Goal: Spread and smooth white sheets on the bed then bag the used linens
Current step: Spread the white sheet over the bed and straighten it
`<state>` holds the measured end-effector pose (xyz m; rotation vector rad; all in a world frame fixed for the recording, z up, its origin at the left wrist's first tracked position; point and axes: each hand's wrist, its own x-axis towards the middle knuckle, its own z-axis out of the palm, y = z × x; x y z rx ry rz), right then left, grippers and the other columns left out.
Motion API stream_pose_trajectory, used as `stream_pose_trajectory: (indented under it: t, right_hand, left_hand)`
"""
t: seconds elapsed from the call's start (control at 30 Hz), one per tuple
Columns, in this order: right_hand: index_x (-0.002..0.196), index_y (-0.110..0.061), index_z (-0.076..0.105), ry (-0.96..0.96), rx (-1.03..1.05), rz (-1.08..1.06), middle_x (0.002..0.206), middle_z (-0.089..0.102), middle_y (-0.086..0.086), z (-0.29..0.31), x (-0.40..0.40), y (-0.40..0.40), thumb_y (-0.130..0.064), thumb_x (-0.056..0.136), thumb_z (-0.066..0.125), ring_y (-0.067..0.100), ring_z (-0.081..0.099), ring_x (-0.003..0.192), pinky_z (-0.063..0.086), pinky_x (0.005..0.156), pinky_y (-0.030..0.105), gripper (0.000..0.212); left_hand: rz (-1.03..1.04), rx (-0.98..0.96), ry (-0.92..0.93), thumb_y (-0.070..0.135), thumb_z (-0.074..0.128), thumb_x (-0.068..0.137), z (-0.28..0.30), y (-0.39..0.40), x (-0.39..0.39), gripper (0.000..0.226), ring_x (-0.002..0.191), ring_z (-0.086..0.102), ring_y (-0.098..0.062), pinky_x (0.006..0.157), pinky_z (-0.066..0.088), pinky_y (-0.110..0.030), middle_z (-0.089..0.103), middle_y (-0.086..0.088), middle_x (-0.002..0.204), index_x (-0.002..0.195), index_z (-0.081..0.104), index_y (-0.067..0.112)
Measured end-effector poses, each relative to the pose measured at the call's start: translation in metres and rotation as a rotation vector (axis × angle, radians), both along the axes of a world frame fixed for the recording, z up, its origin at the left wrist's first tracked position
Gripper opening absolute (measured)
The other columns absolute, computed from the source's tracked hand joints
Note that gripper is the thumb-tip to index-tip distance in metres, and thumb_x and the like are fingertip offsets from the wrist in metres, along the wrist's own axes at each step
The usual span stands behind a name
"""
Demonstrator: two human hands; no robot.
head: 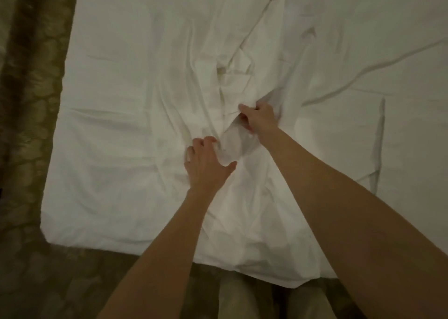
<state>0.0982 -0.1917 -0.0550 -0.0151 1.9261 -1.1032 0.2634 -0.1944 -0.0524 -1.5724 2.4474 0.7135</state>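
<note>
a wrinkled white cotton sheet (121, 81) covers the bed (52, 229) and fills most of the view, from the 9 o'clock edge across to 3 o'clock. its near edge hangs over the bed's foot at 6 o'clock, just above the person's light trousered legs (232, 299). the cloth is bunched into a ridge of folds near the centre, running toward 12 o'clock, with a long raised crease sweeping out toward 2 o'clock and another narrow fold standing at 3 o'clock.

the right hand (258, 120), just past the centre toward 1 o'clock, has its fingers curled round a gathered fold of the sheet and grips it, the cloth lifted slightly under the knuckles. the left hand (206, 166), just below and toward 7 o'clock of the right hand, lies on the sheet with fingers bent and spread and the thumb out to the side; the fingertips (209, 139) press into the cloth beside the ridge, with no fold clearly pinched between them. the two hands are near one another but apart.

a brown patterned carpet (26, 124) runs along the 9 o'clock side and under the bed's foot at 7 o'clock.
</note>
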Motion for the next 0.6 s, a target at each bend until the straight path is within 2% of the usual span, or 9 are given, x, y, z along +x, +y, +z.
stream_pose_trajectory:
  t: [0.07, 0.1, 0.17, 0.23, 0.33, 0.47, 0.53, 0.6]
  right_hand:
    - [0.07, -0.018, 0.059, 0.055, -0.014, 0.002, 0.074, 0.063, 0.002, 0.003, -0.003, 0.001, -0.022, 0.088, 0.066, 0.021, 0.063, 0.08, 0.053, 0.083, 0.04, 0.02]
    - [0.069, -0.018, 0.059, 0.076, -0.024, -0.001, 0.072, 0.062, 0.001, 0.007, -0.005, 0.003, -0.021, 0.088, 0.065, 0.022, 0.064, 0.08, 0.053, 0.083, 0.041, 0.021]
    - [0.072, -0.015, 0.061, 0.084, -0.057, -0.015, 0.074, 0.064, 0.002, 0.014, -0.012, 0.01, -0.02, 0.09, 0.063, 0.02, 0.067, 0.08, 0.053, 0.082, 0.038, 0.018]
    - [0.072, -0.015, 0.063, 0.088, -0.079, -0.031, 0.077, 0.069, 0.003, 0.02, -0.021, 0.022, -0.019, 0.092, 0.06, 0.017, 0.068, 0.073, 0.054, 0.078, 0.032, 0.021]
    - [0.072, -0.013, 0.067, 0.136, -0.092, -0.083, 0.081, 0.072, 0.009, 0.027, -0.043, 0.044, -0.017, 0.095, 0.057, 0.02, 0.068, 0.064, 0.053, 0.064, 0.03, 0.025]
    - [0.096, -0.004, 0.07, 0.135, -0.139, -0.267, 0.076, 0.07, 0.007, 0.038, -0.089, 0.085, -0.004, 0.093, 0.052, 0.011, 0.064, 0.046, 0.04, 0.041, 0.017, 0.018]
    - [0.099, -0.003, 0.066, 0.121, -0.184, -0.373, 0.075, 0.068, 0.006, 0.042, -0.109, 0.106, -0.003, 0.095, 0.051, 0.009, 0.063, 0.043, 0.039, 0.038, 0.017, 0.016]
    - [0.092, -0.004, 0.063, 0.095, -0.251, -0.517, 0.074, 0.065, 0.008, 0.044, -0.126, 0.127, 0.0, 0.096, 0.048, 0.011, 0.065, 0.045, 0.043, 0.041, 0.018, 0.016]
  left_hand:
    - [0.116, 0.07, 0.038, 0.03, 0.072, 0.077, -0.007, 0.002, -0.003, 0.047, 0.106, 0.056, -0.027, 0.09, 0.042, -0.036, 0.059, -0.007, 0.11, 0.116, 0.05, 0.013]
    - [0.203, 0.113, 0.065, 0.022, 0.066, 0.081, -0.007, 0.003, -0.002, 0.033, 0.101, 0.059, -0.028, 0.084, 0.044, -0.036, 0.062, -0.006, 0.103, 0.11, 0.052, 0.013]
    - [0.295, 0.17, 0.087, 0.016, 0.06, 0.087, -0.002, 0.005, -0.001, 0.013, 0.089, 0.059, -0.026, 0.072, 0.039, -0.031, 0.059, -0.003, 0.09, 0.098, 0.052, 0.013]
    - [0.315, 0.18, 0.171, 0.013, 0.058, 0.089, 0.008, 0.007, 0.0, 0.005, 0.075, 0.054, -0.02, 0.065, 0.032, -0.021, 0.056, 0.001, 0.08, 0.091, 0.054, 0.013]
    - [0.308, 0.2, 0.309, 0.008, 0.056, 0.086, 0.027, 0.013, 0.003, 0.021, 0.056, 0.04, -0.012, 0.051, 0.029, -0.019, 0.044, 0.003, 0.06, 0.071, 0.045, 0.015]
    - [0.297, 0.26, 0.356, 0.005, 0.054, 0.085, 0.041, 0.031, 0.004, 0.026, 0.053, 0.03, -0.014, 0.052, 0.027, -0.026, 0.035, 0.001, 0.057, 0.065, 0.039, 0.013]
    - [0.309, 0.251, 0.345, 0.006, 0.054, 0.086, 0.043, 0.04, 0.002, 0.021, 0.052, 0.033, -0.013, 0.051, 0.028, -0.024, 0.038, 0.002, 0.056, 0.069, 0.044, 0.012]
    - [0.322, 0.226, 0.345, 0.007, 0.053, 0.089, 0.045, 0.049, -0.002, 0.018, 0.051, 0.035, -0.013, 0.05, 0.03, -0.023, 0.041, 0.002, 0.056, 0.072, 0.048, 0.012]
